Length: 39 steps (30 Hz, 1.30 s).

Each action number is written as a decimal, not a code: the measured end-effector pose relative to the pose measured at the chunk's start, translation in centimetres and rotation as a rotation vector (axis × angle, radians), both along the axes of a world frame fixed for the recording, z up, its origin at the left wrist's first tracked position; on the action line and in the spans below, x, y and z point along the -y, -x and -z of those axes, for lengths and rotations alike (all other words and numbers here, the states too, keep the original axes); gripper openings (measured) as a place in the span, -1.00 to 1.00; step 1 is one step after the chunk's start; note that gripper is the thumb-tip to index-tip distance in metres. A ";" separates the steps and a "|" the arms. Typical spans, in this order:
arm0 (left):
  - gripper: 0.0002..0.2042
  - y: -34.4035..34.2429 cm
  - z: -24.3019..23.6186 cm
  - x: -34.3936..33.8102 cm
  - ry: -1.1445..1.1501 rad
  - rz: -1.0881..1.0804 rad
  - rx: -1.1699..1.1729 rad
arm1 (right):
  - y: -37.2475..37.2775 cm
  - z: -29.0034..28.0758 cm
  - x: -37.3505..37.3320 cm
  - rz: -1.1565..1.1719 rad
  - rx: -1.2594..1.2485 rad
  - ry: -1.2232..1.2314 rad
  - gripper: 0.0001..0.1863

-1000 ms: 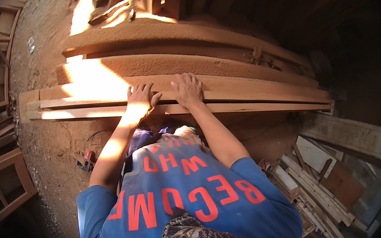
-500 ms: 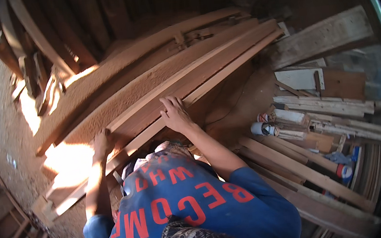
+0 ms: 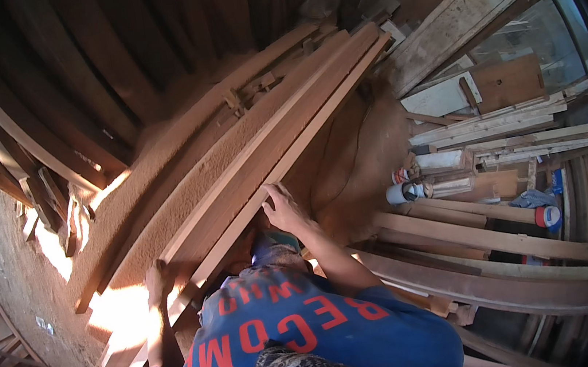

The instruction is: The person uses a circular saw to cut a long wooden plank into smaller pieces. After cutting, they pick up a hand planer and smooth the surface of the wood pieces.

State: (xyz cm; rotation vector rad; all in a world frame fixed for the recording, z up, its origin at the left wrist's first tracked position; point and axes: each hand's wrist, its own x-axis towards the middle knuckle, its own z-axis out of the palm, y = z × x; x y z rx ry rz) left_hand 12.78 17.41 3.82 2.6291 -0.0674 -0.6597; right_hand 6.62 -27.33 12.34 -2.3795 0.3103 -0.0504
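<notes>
Now, no longer flat, my left hand (image 3: 157, 279) curls at the far edge of the long plank (image 3: 256, 177) beside the dusty beam (image 3: 185, 189), my right hand (image 3: 284, 208) at the pale near strip (image 3: 233, 233), perhaps bracketing both; whether they grip, I can't tell.

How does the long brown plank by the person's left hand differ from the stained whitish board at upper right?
The brown plank is reddish-brown; the whitish board is pale with dark blotches. The brown plank looks longer than the whitish board. The left hand is at the brown plank's edge; neither hand is near the whitish board. Both slant up rightward.
</notes>
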 end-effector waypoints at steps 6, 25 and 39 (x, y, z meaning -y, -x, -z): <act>-0.64 0.0 -2.2 2.0 -0.092 -0.056 -0.030 | -8.1 -2.3 7.6 -0.203 -0.120 0.193 -0.44; -0.54 0.1 0.5 2.2 -0.215 -0.243 -0.036 | -25.1 5.1 17.2 -0.822 -0.625 0.631 -0.51; -0.30 -12.5 -8.0 34.0 -0.002 0.067 -0.021 | -27.1 6.4 19.4 -1.082 -0.517 0.469 -0.68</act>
